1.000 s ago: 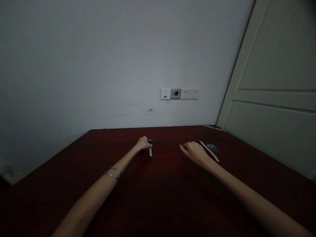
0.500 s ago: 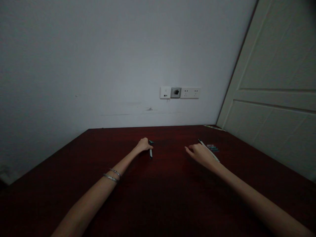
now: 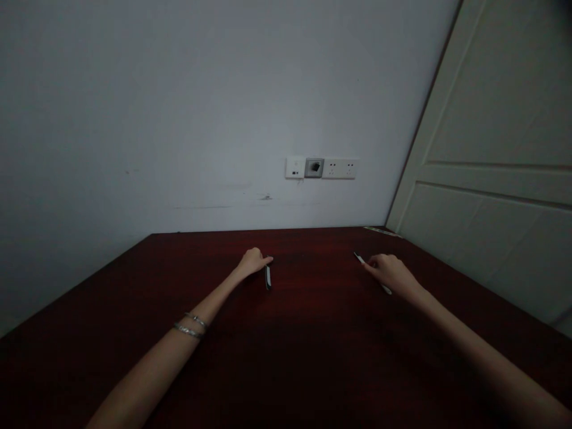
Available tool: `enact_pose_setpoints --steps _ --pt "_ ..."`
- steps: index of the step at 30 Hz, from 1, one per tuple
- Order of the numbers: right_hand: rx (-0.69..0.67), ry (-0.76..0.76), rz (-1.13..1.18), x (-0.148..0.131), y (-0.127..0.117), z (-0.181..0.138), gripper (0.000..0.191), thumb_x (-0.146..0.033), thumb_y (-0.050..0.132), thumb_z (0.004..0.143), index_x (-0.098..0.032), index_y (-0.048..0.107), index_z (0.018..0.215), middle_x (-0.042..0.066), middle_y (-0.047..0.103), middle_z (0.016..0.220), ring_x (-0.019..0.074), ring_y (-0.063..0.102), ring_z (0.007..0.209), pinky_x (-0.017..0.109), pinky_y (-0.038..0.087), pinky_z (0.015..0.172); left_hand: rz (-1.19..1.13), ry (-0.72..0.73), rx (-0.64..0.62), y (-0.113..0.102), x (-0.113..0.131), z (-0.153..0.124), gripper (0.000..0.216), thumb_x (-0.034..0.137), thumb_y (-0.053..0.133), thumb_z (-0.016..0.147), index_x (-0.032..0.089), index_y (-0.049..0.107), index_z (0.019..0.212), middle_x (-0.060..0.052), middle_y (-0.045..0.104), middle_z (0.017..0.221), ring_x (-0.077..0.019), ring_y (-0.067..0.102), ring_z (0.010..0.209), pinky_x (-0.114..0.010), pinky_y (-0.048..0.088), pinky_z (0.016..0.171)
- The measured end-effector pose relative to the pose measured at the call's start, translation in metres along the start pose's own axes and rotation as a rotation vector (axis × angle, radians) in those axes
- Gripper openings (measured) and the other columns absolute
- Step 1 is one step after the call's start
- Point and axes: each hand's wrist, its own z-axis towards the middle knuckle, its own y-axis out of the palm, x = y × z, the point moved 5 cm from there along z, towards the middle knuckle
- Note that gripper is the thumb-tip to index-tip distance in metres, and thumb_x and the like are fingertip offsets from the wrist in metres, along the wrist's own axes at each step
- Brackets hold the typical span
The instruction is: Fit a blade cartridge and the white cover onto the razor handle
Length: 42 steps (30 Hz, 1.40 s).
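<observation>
My left hand rests far out on the dark red table, fingers curled onto the top end of a small pale stick-like object with a dark tip. Two bracelets ring that wrist. My right hand lies over a long thin white strip, whose ends stick out on either side of it. Its fingers are bent down onto the strip; whether they grip it I cannot tell.
A white wall rises behind the table, with a row of sockets. A pale door stands at the right. A thin flat item lies at the table's far right corner.
My right hand has moved right, from the middle of the table onto the white strip, and now covers the small bluish item beside it. My left hand has stayed on the pale object.
</observation>
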Motion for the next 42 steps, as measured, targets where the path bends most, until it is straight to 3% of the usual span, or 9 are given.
enact_pose_setpoints --steps 9,23,28,36,42 --pt "-0.141 0.087 -0.092 0.034 0.023 0.005 0.039 -0.042 0.045 0.082 -0.009 0.065 0.087 0.021 0.066 0.090 0.0309 0.065 0.082 0.030 0.041 0.059 -0.176 -0.020 0.061 -0.018 -0.015 0.011 0.038 0.038 0.045 0.080 0.013 0.063 0.059 -0.005 0.064 0.060 -0.0123 0.056 0.058 -0.020 0.037 0.057" --pt "-0.289 0.071 -0.078 0.042 0.044 0.014 0.027 -0.030 0.045 0.082 -0.015 0.060 0.098 0.014 0.066 0.090 0.0243 0.064 0.077 0.029 0.041 0.060 -0.219 0.010 -0.043 -0.009 -0.013 -0.001 0.033 0.036 0.050 0.074 0.013 0.059 0.051 -0.002 0.058 0.049 -0.0109 0.051 0.049 -0.021 0.035 0.052" --pt "-0.303 0.007 -0.062 0.039 0.046 0.015 0.027 -0.031 0.045 0.083 -0.010 0.061 0.089 0.016 0.065 0.087 0.0231 0.064 0.075 0.028 0.040 0.062 -0.218 0.027 -0.074 -0.003 -0.015 -0.002 0.033 0.036 0.049 0.073 0.014 0.059 0.052 -0.001 0.058 0.050 -0.0110 0.052 0.049 -0.020 0.035 0.051" --pt "-0.206 -0.107 -0.045 0.014 0.039 0.005 0.031 -0.032 0.041 0.085 -0.012 0.063 0.076 0.015 0.066 0.083 0.0220 0.063 0.076 0.027 0.039 0.064 -0.196 0.025 -0.051 0.002 -0.021 0.002 0.032 0.036 0.049 0.074 0.014 0.057 0.052 -0.001 0.057 0.051 -0.0111 0.051 0.048 -0.020 0.034 0.049" --pt "-0.123 -0.167 -0.008 -0.057 0.027 -0.002 0.037 -0.035 0.040 0.084 -0.011 0.064 0.071 0.014 0.066 0.075 0.0217 0.064 0.070 0.026 0.039 0.061 -0.191 0.032 -0.058 0.004 -0.019 0.001 0.032 0.035 0.047 0.075 0.014 0.057 0.052 -0.002 0.058 0.051 -0.0114 0.052 0.049 -0.021 0.034 0.049"
